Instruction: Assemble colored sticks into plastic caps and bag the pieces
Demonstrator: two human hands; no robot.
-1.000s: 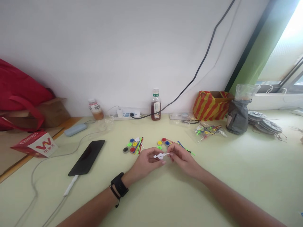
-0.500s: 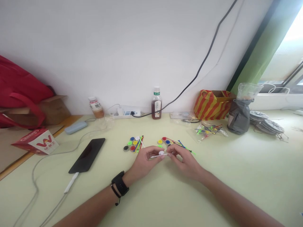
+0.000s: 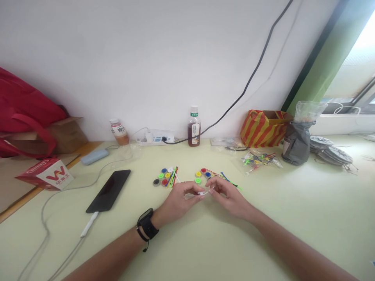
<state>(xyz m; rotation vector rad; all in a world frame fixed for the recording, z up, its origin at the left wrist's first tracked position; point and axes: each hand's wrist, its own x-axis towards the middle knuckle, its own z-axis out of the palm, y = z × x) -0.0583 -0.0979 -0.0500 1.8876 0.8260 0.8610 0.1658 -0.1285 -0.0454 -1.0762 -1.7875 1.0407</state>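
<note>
My left hand (image 3: pixel 179 200) pinches a small white plastic disc (image 3: pixel 201 193) between thumb and fingertips. A thin white plastic stick (image 3: pixel 206 192) runs from the disc to my right hand (image 3: pixel 225 196), whose thumb and fingers are closed on its other end. Whether the stick passes through the disc or lies against it I cannot tell. Beyond my left hand lie several coloured discs (image 3: pixel 161 176) beside a bundle of coloured sticks (image 3: pixel 172 177). A second group of discs (image 3: pixel 198 174) and sticks (image 3: pixel 224 176) is behind my right hand, partly covered by it.
A black phone (image 3: pixel 108 191) on a charging cable and a red-and-white box (image 3: pixel 47 174) are at the left. Along the wall stand a dark drink bottle (image 3: pixel 193 128), a power strip (image 3: pixel 155 140) and a striped bag (image 3: pixel 260 128). A clear bag of coloured parts (image 3: pixel 259 162) lies right.
The white disc has tilted in my left fingertips and shows less of its face. My right fingers have shifted slightly along the stick, which now looks bent. The view has moved a little.
</note>
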